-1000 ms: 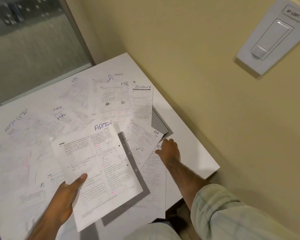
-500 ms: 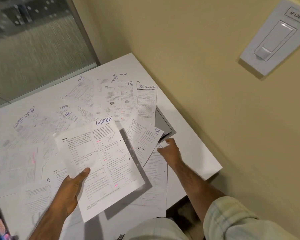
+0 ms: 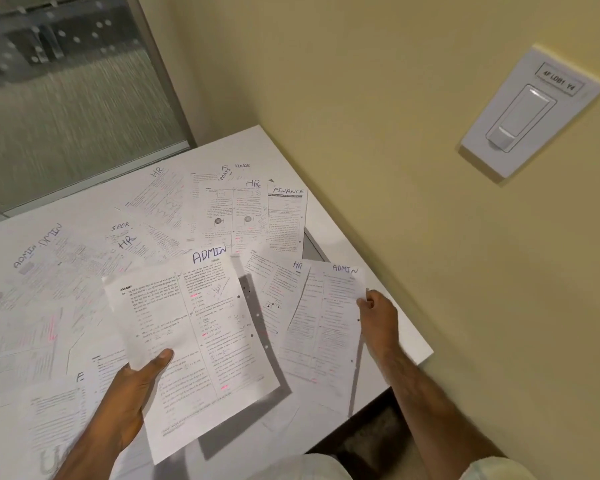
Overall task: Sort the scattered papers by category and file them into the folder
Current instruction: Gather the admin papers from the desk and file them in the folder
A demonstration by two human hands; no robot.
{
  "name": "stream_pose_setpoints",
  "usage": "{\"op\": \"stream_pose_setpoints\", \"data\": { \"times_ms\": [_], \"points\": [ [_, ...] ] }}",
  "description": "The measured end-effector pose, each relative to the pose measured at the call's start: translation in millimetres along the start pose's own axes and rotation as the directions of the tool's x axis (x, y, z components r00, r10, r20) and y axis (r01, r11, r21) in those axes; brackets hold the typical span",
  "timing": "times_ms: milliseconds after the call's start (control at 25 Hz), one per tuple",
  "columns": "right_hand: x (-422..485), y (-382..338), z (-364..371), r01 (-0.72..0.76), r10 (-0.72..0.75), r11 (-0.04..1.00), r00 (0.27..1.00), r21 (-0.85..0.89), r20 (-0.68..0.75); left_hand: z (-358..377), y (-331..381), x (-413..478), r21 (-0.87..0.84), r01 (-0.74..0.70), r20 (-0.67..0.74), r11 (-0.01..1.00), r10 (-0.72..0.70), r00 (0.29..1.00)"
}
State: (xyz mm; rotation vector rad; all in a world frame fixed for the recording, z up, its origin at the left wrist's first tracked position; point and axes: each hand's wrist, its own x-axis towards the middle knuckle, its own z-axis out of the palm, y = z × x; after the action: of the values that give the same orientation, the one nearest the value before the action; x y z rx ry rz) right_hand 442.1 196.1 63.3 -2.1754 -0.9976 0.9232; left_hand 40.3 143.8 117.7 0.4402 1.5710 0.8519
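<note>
The left hand (image 3: 132, 393) grips an ADMIN-marked sheet (image 3: 191, 341) above the white table (image 3: 326, 230), thumb on top. The right hand (image 3: 378, 317) pinches a second ADMIN sheet (image 3: 326, 323) by its right edge, over the scattered papers (image 3: 153, 220).

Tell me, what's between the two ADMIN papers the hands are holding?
In the head view, a sheet marked HR lies flat between them, beside a grey punched strip.

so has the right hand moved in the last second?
Yes. The right hand has drawn away from the grey panel, towards the table's wall-side edge and the person, and now pinches an ADMIN sheet by its edge.
</note>
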Motion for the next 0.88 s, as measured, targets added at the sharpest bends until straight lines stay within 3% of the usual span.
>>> {"op": "stream_pose_setpoints", "data": {
  "times_ms": [80,160,240,360,440,560,760,880],
  "points": [
    [8,-12,-29,0.060,-0.063,0.997,0.997,-0.056,-0.053,3,2,-1,0.024,0.010,0.001,1.000,-0.010,1.000],
    [6,-29,-61,0.200,-0.232,0.950,0.966,-0.241,-0.111,4,5,-2,0.038,0.014,0.005,0.999,-0.014,1.000],
    [-7,-58,-92,0.394,-0.488,0.826,0.857,-0.403,-0.163,4,9,-5,0.044,0.014,0.006,0.999,-0.014,1.000],
    [-41,-129,-129,0.577,-0.651,0.757,0.710,-0.309,-0.268,0,16,-9,0.059,0.045,0.027,0.997,-0.046,0.999],
    [-54,-163,-143,0.589,-0.581,0.805,0.757,-0.072,-0.298,0,21,-10,0.067,0.063,0.060,0.996,-0.067,0.996],
    [-53,-183,-133,0.445,-0.408,0.861,0.894,0.247,-0.188,11,34,-17,0.085,0.040,0.128,0.996,-0.050,0.990],
    [-45,-159,-55,0.229,-0.284,0.926,0.946,0.299,0.156,23,48,-28,0.073,-0.070,0.162,0.995,0.057,0.985],
    [-48,-133,-7,0.005,-0.131,0.921,0.945,0.390,0.298,24,54,-30,0.008,-0.066,0.194,0.998,0.063,0.979]
  ]
}}
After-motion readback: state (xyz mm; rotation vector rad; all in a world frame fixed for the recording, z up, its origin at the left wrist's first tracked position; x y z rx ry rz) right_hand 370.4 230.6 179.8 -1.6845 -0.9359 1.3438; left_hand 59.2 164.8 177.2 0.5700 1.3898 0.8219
